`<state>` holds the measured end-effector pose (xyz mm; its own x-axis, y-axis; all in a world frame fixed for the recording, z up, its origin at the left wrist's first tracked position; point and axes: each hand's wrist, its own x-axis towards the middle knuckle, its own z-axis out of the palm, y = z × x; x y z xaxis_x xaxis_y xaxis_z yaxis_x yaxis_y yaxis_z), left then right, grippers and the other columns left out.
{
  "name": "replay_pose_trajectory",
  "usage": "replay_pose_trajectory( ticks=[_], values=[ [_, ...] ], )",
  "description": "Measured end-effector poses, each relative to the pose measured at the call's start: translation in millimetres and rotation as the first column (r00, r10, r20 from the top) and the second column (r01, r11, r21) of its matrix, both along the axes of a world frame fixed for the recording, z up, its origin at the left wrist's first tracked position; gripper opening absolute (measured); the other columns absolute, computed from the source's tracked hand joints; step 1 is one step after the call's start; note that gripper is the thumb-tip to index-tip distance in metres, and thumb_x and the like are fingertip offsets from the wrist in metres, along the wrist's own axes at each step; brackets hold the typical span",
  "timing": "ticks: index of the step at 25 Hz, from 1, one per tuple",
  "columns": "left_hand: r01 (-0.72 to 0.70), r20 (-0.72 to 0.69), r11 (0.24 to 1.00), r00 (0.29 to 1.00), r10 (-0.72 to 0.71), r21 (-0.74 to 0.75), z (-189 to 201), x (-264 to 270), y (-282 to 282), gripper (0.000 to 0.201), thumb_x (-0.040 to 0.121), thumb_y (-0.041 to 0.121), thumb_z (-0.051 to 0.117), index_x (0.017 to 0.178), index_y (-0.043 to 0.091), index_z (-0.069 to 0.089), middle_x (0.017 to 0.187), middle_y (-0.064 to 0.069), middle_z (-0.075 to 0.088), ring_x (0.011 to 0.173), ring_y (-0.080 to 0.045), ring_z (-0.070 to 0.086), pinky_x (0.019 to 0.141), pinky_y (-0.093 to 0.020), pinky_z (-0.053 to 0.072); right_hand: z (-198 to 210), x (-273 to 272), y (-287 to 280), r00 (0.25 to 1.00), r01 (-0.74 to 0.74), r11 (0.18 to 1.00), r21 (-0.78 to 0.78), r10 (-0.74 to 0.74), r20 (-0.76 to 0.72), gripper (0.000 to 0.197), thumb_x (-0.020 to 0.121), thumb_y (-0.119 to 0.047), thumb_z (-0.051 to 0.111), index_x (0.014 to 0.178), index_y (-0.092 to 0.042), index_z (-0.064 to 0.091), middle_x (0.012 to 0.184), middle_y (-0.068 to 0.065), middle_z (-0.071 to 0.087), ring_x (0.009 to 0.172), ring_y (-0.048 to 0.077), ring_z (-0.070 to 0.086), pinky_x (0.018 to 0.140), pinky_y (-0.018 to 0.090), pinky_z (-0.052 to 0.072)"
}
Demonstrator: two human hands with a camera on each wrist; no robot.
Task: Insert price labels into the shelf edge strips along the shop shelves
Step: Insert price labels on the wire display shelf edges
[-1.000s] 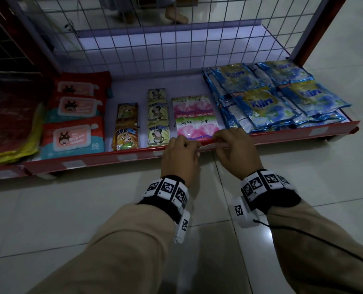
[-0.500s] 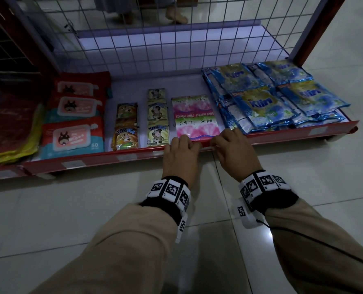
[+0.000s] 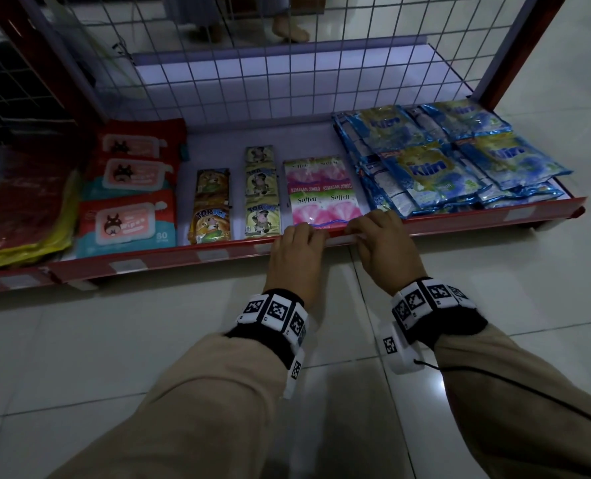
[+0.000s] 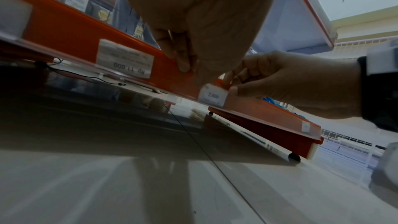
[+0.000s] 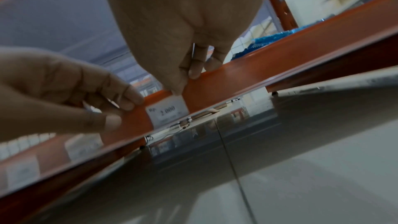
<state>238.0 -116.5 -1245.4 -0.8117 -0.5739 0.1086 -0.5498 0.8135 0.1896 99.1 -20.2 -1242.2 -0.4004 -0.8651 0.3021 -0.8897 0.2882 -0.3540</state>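
The tiled floor [image 3: 79,340] fills the lower half of the head view; the low red shelf [image 3: 218,157] crosses the upper half, backed by a wire grid panel [image 3: 287,63]. On the shelf, left to right: wet-wipe packs [image 3: 128,219], Top Ice sachets [image 3: 212,219], pink Soffell sachets [image 3: 321,191], blue Klin packets [image 3: 435,174]. The red shelf edge strip [image 3: 459,221] runs along the shelf's front lip, mid-frame. Your left hand [image 3: 295,257] and right hand [image 3: 387,250] both sit on that strip at frame centre, near each other, apart. Left hand: fingers curled over the strip's top, thumb under; in the right wrist view its fingertips [image 5: 129,101] pinch the strip just left of the price label [image 5: 168,111]. Right hand: fingers curled together on the strip, thumb tip touching the label's upper right corner. The label, white, reads "Rp 2.000", lies on the strip's face between your two hands; whether its edges are fully seated, cannot tell. Another label [image 4: 125,59], "Rp 11.000", sits in the strip at left of the left wrist view.
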Motion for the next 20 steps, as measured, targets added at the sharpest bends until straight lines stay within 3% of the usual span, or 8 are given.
replay_pose_trajectory(
  ticks=[6,12,20],
  values=[
    [0.064,-0.021,0.997,0.998,-0.064,-0.034,2.3,23.1,-8.4,0.045,0.087,0.009,0.046,0.130,0.022,0.049,0.126,0.000,0.050,0.115,-0.023,0.045,0.093,-0.034,0.028,4.2,31.1,-13.4,0.997,-0.015,0.997,0.080,0.021,-0.076,0.035,0.073,-0.003,0.061,0.107,-0.014,0.067,0.104,0.012,0.059,0.096,0.034,0.049,0.078,0.042,0.039],
    [-0.128,-0.107,0.987,0.987,0.117,-0.098,-2.9,88.0,-37.0,0.063,0.071,0.001,0.059,0.131,0.017,0.051,0.127,-0.008,0.051,0.116,-0.030,0.045,0.093,-0.041,0.036,6.3,56.2,-34.1,0.993,-0.024,0.995,0.101,0.036,-0.111,0.031,0.074,-0.010,0.061,0.104,-0.011,0.065,0.104,0.012,0.057,0.096,0.033,0.048,0.076,0.039,0.036],
    [-0.052,-0.149,0.997,0.988,0.044,-0.049,-8.1,104.9,-38.7,0.056,0.072,-0.002,0.060,0.126,0.011,0.058,0.129,-0.015,0.052,0.119,-0.034,0.048,0.096,-0.047,0.042,-2.5,80.1,-47.0,0.981,-0.156,0.986,0.065,0.162,-0.103,0.039,0.070,-0.003,0.062,0.109,-0.002,0.061,0.102,0.016,0.057,0.094,0.034,0.049,0.082,0.042,0.042]
  ],
)
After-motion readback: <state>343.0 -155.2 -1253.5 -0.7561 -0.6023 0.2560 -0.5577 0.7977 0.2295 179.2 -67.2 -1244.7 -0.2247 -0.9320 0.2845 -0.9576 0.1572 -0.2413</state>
